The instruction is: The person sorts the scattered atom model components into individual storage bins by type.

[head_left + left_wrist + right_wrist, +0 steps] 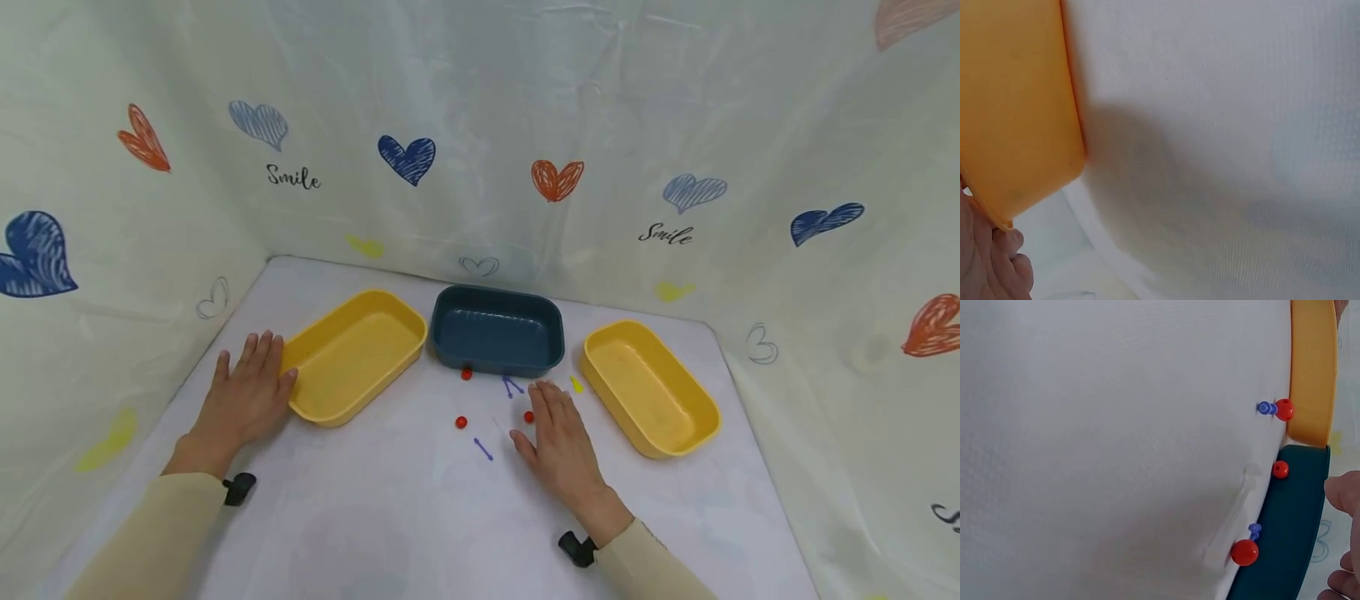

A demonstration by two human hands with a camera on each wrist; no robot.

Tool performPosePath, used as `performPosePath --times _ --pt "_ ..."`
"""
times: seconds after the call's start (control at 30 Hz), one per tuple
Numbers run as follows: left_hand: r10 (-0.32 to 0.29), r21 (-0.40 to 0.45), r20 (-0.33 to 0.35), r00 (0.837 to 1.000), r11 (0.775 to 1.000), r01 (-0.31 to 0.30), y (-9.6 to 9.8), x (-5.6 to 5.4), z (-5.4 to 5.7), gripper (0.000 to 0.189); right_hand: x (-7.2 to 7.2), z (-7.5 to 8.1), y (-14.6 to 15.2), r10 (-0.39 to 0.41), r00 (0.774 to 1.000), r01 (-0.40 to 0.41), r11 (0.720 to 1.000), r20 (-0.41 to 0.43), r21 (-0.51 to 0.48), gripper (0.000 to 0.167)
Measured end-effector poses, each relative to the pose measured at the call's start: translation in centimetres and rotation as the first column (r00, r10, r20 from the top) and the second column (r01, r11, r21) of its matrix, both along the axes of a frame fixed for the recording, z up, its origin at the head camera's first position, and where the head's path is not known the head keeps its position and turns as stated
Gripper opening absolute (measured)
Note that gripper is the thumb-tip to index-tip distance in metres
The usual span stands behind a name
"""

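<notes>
My left hand (243, 396) lies with straight fingers against the left rim of a yellow tray (356, 358); in the left wrist view its fingertips (1013, 259) are right at the rim. Fingers extended, my right hand (566, 458) hovers over the table between a dark blue tray (498, 333) and a second yellow tray (648, 387). Close to its thumb is a red bead (529, 417), and farther left are two more, one red bead (461, 422) and another (467, 374) by the blue tray. Small purple sticks with knobbed ends (483, 449) lie among them.
A small yellow piece (576, 384) lies between the blue tray and the right yellow tray. The white table (390, 517) is enclosed by a pale curtain (480, 100) printed with hearts. Black wrist cameras (577, 550) sit on both wrists.
</notes>
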State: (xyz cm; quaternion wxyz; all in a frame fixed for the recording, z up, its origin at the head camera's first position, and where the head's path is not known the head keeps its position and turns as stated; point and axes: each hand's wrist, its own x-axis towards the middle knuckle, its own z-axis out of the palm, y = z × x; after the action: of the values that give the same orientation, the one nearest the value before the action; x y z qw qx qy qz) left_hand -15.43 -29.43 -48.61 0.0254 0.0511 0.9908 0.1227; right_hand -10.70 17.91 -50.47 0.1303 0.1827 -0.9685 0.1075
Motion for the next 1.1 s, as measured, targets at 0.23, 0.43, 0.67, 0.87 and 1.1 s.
performPosePath --times 0.23,0.43,0.67,0.87,1.1 --pt "0.034 -0.007 0.010 0.999 0.999 -0.034 -0.3 -0.1 0.1 0.069 0.0 -0.2 -0.2 0.013 1.000 -0.012 1.000 -0.009 0.008 0.073" --pt "0.066 0.037 0.001 0.998 0.997 -0.066 -0.3 0.2 -0.2 0.073 -0.2 -0.1 -0.7 0.040 0.999 -0.039 0.998 -0.036 0.039 0.060" --pt "0.108 0.034 0.023 0.994 0.993 -0.109 0.4 0.0 -0.3 0.071 -0.4 -0.2 -1.1 0.061 0.998 -0.060 0.997 -0.026 0.048 0.053" --pt "0.138 0.050 0.033 0.990 0.989 -0.140 1.1 0.0 -0.1 0.070 -0.3 -0.2 -1.2 0.061 0.998 -0.060 0.997 -0.024 0.038 0.052" --pt "0.105 0.022 0.033 0.994 0.994 -0.106 0.4 0.1 0.1 0.073 -0.2 -0.3 -1.3 0.052 0.999 -0.052 0.998 -0.011 0.028 0.053"
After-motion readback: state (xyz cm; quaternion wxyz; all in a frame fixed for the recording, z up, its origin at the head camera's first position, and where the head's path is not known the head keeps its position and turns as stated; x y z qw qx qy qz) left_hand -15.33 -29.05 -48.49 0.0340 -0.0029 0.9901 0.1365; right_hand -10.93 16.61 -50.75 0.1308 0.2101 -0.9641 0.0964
